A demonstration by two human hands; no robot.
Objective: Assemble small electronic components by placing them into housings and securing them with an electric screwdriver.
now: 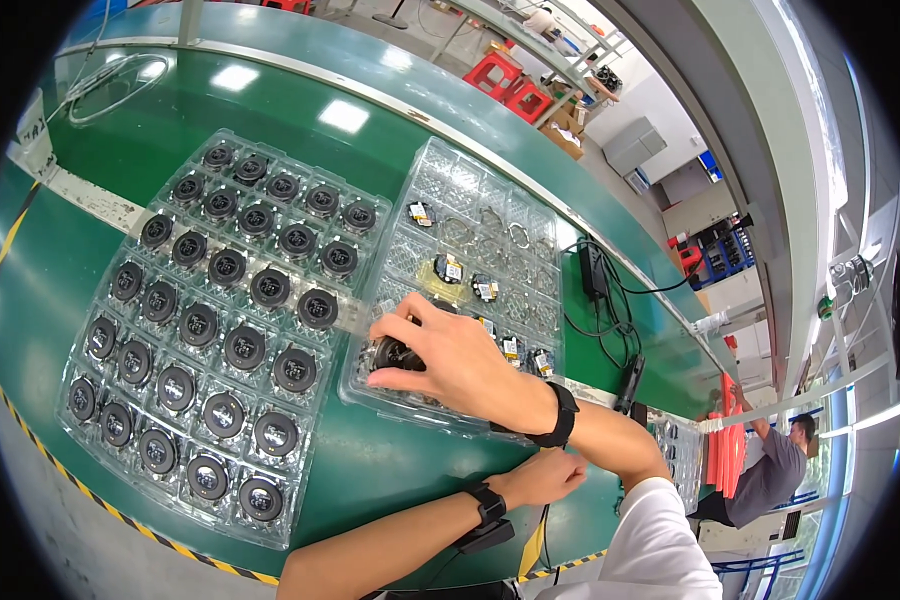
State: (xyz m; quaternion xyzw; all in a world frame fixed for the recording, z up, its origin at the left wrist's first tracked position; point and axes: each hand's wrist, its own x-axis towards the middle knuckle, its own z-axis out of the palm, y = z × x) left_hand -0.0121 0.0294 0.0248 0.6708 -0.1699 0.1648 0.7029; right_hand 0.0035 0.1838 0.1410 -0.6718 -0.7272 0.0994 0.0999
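Note:
My right hand reaches over the right clear plastic tray, its thumb and fingers closed round a black disc-shaped part that looks like a watch case. The part sits low at the tray's near left corner; whether it touches the tray I cannot tell. Small round modules with white and yellow labels, such as one module, lie in some pockets of that tray. My left hand rests near the table's front edge, fingers curled in, and what is inside them, if anything, is hidden. Both wrists wear black bands.
A second clear tray at left holds rows of black disc-shaped parts. Behind the right tray lie a black power adapter and looped cables. Farther right, a person stands beside orange-red sheets. Striped tape edges the green table.

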